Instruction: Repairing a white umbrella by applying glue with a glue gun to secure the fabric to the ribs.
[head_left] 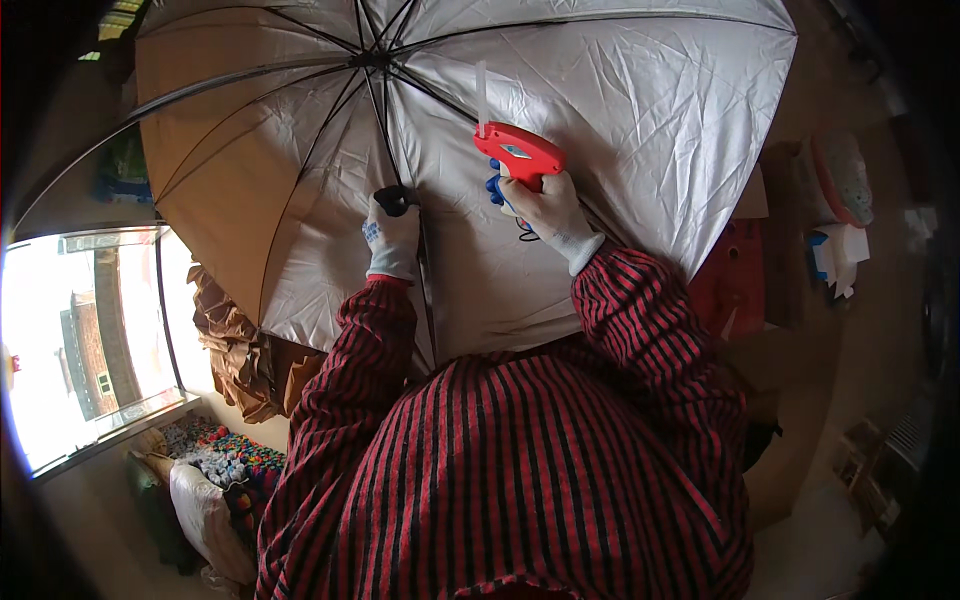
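An opened umbrella (640, 130) with a silvery inside and dark ribs spreads before me, its underside toward me. My left hand (392, 232), in a pale glove with dark fingertips, is closed at a dark umbrella rib (427, 265); the fingertips pinch beside it, and their exact contact is hard to see. My right hand (545, 208), in a pale glove with blue fingertips, grips the handle of a red glue gun (522, 150) above the silvery cloth. A whitish glue stick (481, 92) stands up from the gun. The nozzle is hidden from view.
The umbrella's curved shaft (170, 95) reaches out to the left. A bright window (100, 330) and crumpled brown paper (228, 345) are at the left, with colourful knitted-looking material (222, 455) below. At the right stand a red box (735, 275) and a round tub (842, 180).
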